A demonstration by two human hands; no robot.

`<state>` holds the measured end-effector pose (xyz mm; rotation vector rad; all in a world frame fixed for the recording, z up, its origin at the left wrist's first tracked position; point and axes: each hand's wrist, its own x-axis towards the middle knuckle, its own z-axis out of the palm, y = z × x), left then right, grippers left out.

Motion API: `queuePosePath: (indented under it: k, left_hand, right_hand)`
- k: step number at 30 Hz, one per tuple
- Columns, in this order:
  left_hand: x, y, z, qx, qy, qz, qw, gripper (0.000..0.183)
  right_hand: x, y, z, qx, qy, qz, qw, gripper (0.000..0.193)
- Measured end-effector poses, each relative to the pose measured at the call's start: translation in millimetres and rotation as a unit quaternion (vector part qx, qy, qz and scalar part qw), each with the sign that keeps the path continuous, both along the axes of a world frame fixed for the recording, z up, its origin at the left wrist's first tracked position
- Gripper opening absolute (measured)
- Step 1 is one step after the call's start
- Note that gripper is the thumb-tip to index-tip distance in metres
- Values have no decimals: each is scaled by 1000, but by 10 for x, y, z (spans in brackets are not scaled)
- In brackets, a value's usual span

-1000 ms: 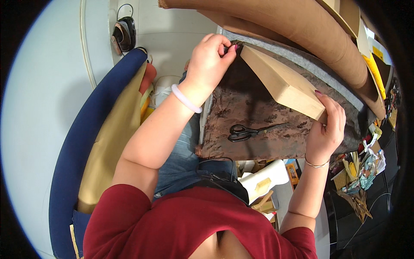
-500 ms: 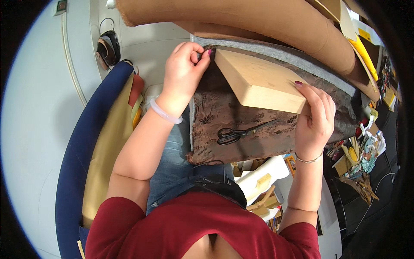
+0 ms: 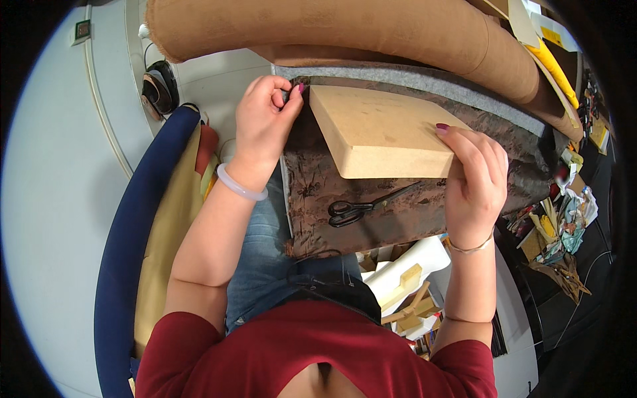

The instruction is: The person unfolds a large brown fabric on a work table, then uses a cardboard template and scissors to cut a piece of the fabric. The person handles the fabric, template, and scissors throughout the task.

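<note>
A pale tan block (image 3: 388, 126), thick and flat-faced like wood or fibreboard, is held tilted above a dark brown patterned cloth (image 3: 312, 225). My right hand (image 3: 479, 176) grips the block's right end, thumb hidden and fingertips on the upper face. Just past its far left corner, my left hand (image 3: 264, 109) is closed in a pinch over the cloth's left edge. Something small and dark shows between those fingers; its kind cannot be made out. Black-handled scissors (image 3: 352, 212) lie on the cloth below the block, blades pointing right.
A large brown fabric roll (image 3: 318, 30) runs along the far side, beside a grey layer (image 3: 398, 76) under the cloth. Blue (image 3: 126, 252) and gold (image 3: 174, 245) rolls stand at left. Scraps (image 3: 564, 225) are heaped at right. White rolled material (image 3: 411, 268) lies below the cloth.
The block's near corner has swung left and slightly toward me, still in my right hand. My left hand keeps its pinch. The whole view has shifted a little.
</note>
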<state>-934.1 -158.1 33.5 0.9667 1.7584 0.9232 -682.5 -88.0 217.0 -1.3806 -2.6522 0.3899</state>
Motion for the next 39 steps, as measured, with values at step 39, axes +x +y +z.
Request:
queuePosePath:
  k: [39]
  left_hand:
    - [484,1066,1819,138,190,-614,754,67]
  right_hand:
    - [141,-63,-143,117,127,-80,982,32]
